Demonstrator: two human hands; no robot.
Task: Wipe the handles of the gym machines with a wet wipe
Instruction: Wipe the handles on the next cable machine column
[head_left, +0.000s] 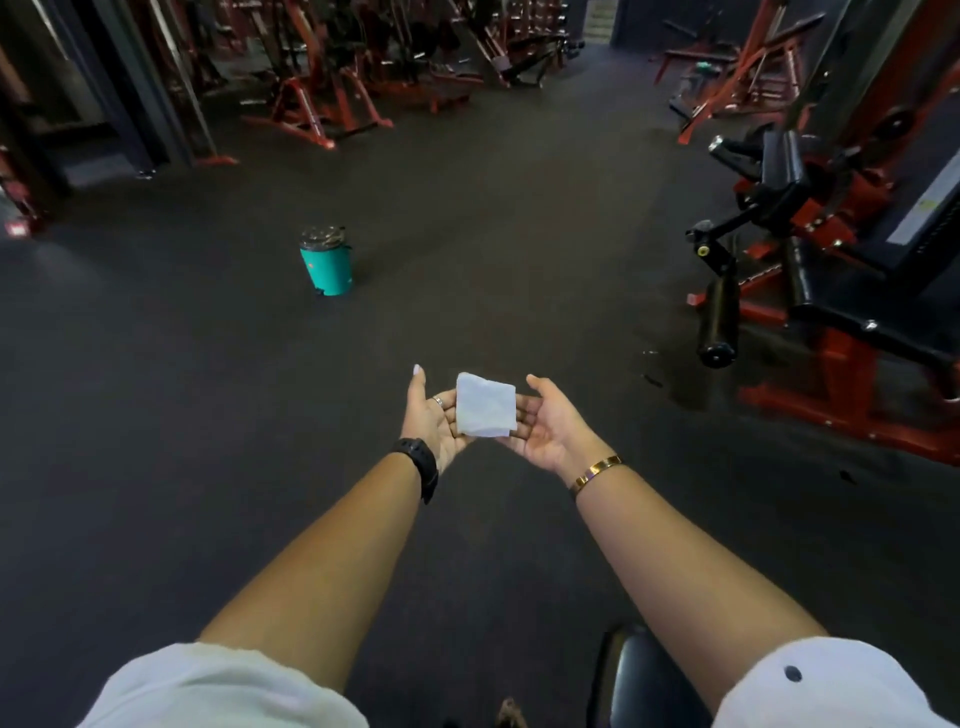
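One teal canister (326, 265) stood on the dark floor (519, 234) ahead left. A red-framed gym machine (810, 249) was at right, well apart from the hands. Palms up, side by side: left hand (434, 421) and right hand (545, 421), fingers straight and relaxed. The folded wet wipe (485, 405) lay across the fingers of both.

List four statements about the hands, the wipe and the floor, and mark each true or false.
1. The folded white wipe lies on the fingers of the left hand and the right hand. True.
2. The wipe is pressed against a machine handle. False: it is held over the floor, touching no machine.
3. A teal container stands on the floor, ahead to the left. True.
4. A gold bangle is on the left wrist. False: that wrist bears a black watch; the gold bangle is on the right.
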